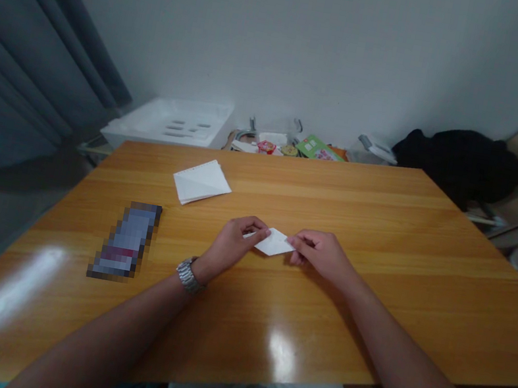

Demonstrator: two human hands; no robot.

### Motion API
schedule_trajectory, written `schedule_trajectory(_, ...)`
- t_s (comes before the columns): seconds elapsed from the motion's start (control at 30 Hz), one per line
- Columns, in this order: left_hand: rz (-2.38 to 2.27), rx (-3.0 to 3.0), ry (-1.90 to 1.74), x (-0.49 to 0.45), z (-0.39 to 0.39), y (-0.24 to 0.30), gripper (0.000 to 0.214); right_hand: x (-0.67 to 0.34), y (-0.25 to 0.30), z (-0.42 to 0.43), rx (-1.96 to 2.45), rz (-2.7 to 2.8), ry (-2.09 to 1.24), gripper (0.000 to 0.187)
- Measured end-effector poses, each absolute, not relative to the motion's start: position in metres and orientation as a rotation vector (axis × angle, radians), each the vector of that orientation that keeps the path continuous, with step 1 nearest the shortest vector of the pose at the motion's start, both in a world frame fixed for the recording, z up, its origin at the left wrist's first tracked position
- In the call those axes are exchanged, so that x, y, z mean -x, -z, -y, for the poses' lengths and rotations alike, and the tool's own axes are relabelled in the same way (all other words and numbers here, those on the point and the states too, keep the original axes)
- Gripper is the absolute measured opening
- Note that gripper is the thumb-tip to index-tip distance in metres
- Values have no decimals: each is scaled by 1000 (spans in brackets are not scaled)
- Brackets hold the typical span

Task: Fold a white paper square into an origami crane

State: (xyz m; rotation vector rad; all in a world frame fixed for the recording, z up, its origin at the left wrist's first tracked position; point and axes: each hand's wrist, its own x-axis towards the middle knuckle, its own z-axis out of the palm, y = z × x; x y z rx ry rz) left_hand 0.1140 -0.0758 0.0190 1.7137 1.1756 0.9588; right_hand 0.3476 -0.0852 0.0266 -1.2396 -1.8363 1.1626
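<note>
A small folded piece of white paper (pixel 274 243) is held just above the wooden table (pixel 366 213), stretched between my two hands. My left hand (pixel 235 241), with a metal watch (pixel 190 273) on its wrist, pinches the paper's left corner between thumb and fingers. At the right corner, my right hand (pixel 321 252) grips it the same way, thumb on top. The ends of the paper are hidden under my fingers. Farther back on the left lies a stack of white paper sheets (pixel 202 181).
A blurred-out, phone-like slab (pixel 126 243) lies on the table's left side. Behind the far edge stand a white plastic tray (pixel 176 119), a green booklet or packet (pixel 320 148) and small clutter. A black cloth heap (pixel 458 162) sits at the back right; a grey curtain (pixel 29 46) hangs left.
</note>
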Motion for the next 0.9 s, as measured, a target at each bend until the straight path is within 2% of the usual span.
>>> schedule_trajectory(0.13, -1250, -1894, -931, -112, 76, -17, 29, -350, -22, 81, 1287, 1927, -1060, 43)
schedule_trajectory(0.3, -1197, -2323, -880, -111, 79, -20, 28, -355, -12, 73, 1408, 2094, -672, 39)
schedule_trajectory(0.53, -1115, -2746, -476, -114, 86, -18, 35, -358, -4, 60, 1440, 2153, -333, 30)
schedule_trajectory(0.63, -1129, -2787, -419, -116, 87, -14, 38, -358, -7, 60, 1424, 2176, -179, 28)
schedule_trajectory(0.9, -1135, -2850, -423, -121, 89, -8, 41, -328, -11, 84, 1341, 2470, 74, 53)
